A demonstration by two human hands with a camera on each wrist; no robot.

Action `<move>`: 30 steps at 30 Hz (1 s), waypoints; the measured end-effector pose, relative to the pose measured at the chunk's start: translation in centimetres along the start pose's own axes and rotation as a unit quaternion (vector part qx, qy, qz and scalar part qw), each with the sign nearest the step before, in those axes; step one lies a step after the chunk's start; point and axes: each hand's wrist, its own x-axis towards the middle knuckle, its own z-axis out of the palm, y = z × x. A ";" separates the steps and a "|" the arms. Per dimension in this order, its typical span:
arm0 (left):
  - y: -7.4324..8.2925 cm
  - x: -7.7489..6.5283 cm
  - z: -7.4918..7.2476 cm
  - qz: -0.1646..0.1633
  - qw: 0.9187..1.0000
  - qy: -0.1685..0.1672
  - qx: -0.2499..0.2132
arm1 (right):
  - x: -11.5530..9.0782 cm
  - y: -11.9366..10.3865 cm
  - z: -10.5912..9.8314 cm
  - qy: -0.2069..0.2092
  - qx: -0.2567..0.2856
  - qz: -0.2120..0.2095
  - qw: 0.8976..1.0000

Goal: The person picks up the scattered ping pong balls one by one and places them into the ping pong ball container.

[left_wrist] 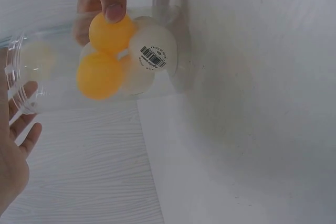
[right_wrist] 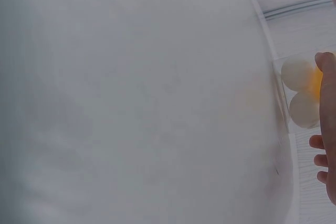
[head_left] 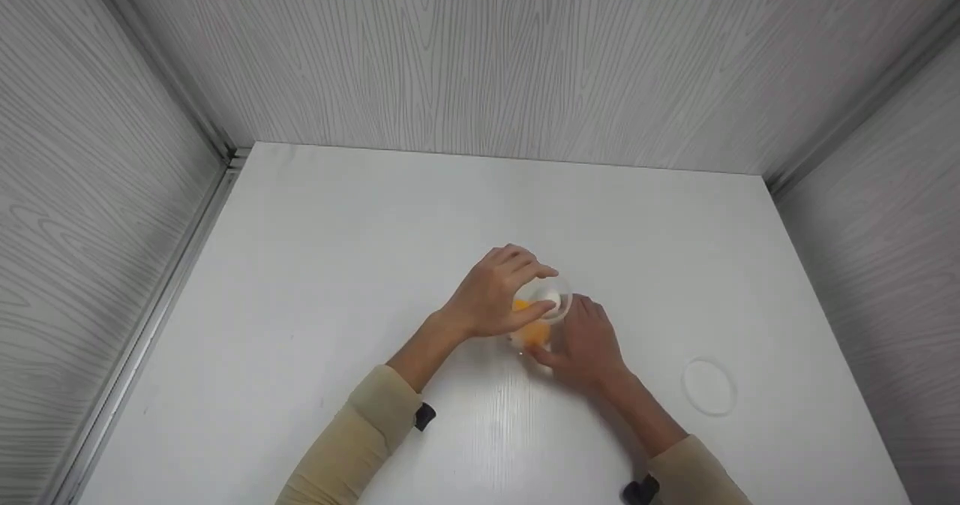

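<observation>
A clear plastic jar stands upright on the white table, holding several orange and white ping-pong balls. Printed marks and a barcode show on one white ball. My right hand grips the lower part of the jar, its thumb pressed to the wall beside an orange ball. My left hand is at the jar's mouth, thumb and fingers spread about the rim. A faint yellow ball shape shows near the mouth. In the right wrist view, the right hand hides part of the jar.
A thin, whitish round rim, like a lid, lies flat on the table right of my right forearm. Grey wood-grain panels stand at the back and both sides of the white table.
</observation>
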 end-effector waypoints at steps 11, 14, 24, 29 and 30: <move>0.1 -0.2 -0.1 0.004 1.000 -0.006 0.006 | 0.0 -0.2 0.1 -0.001 -0.016 0.004 1.000; 0.2 -0.3 -0.2 0.004 1.000 -0.005 0.006 | 0.0 -0.1 0.1 0.000 -0.014 0.003 1.000; 0.1 -0.4 -0.3 0.003 1.000 -0.006 0.001 | -0.1 0.0 0.1 0.003 -0.017 -0.002 1.000; 0.0 -0.6 -0.4 0.004 1.000 -0.009 0.009 | -0.1 0.0 0.1 -0.001 -0.030 -0.005 1.000; 0.0 -0.6 -0.4 0.003 1.000 -0.009 0.010 | -0.1 0.1 0.1 -0.002 -0.033 -0.005 0.999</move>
